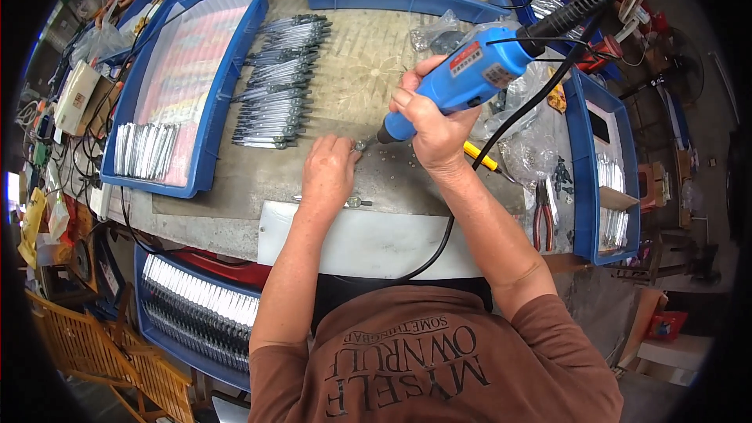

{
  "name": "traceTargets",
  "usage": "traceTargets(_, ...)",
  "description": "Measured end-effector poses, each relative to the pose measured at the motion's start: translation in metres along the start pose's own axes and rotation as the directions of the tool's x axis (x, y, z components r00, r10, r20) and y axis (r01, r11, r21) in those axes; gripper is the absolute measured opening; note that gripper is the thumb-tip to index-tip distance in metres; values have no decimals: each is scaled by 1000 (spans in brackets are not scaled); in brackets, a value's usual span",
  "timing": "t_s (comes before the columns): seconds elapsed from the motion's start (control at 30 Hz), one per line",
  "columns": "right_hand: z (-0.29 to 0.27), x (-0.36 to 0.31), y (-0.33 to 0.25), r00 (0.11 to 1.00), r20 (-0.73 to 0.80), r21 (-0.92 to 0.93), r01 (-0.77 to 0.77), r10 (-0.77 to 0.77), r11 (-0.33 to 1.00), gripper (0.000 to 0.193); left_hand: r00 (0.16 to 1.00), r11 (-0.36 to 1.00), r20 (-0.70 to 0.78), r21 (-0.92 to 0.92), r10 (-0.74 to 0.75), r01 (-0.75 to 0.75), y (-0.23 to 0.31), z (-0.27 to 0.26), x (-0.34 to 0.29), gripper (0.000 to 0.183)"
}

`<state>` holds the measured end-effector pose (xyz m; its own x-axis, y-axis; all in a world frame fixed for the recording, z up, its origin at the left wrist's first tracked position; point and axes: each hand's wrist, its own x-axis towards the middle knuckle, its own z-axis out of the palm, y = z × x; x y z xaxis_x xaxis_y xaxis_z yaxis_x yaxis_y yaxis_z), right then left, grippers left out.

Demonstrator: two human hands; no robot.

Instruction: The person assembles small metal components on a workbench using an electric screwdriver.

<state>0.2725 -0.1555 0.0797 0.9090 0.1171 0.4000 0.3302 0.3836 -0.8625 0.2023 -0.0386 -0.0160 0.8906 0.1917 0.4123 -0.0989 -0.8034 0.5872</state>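
Head view is showing you working over a worn grey table (352,35), with a long blue tray (205,176) standing toward its left side and a pale board (360,247) lying along the edge nearest you. Bundles of slim silver-and-dark pieces (283,98) are lying in a column just right of the tray. Your blue power tool (479,72) is slanting down to the left, and its black cable (540,94) is trailing down across the board; you should be leaving that cable slack, because a tug would probably be pulling the tool off line. Your right hand (439,125) is gripping the tool, fingers wrapping around its body, and a firm wrist is likely serving you better than a hard squeeze. Your left hand (329,168) is resting low over the table, fingers bunching together, their tips apparently pinching a small dark-and-silver part (363,143). That part is sitting right by the tool's dark nose, though the angle is leaving unclear whether the two are touching; you should be lining them up straight before pressing, with your fingertips bracing the part from behind.
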Motion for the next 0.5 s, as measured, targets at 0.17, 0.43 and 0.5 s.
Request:
traceTargets(0.17, -15, -2, -1, 999, -29, 0, 16, -16, 1000, 30, 991, 998, 117, 18, 58, -61, 6, -4, -4, 14)
traceTargets(0.43, -21, -8, -5, 997, -73, 84, -31, 37, 996, 25, 989, 992, 102, 58, 108, -114, 3, 2, -4, 11)
traceTargets(0.5, -23, -9, -3, 997, -66, 81, -34, 40, 996, 25, 988, 989, 87, 58, 131, -136, 3, 2, -5, 12)
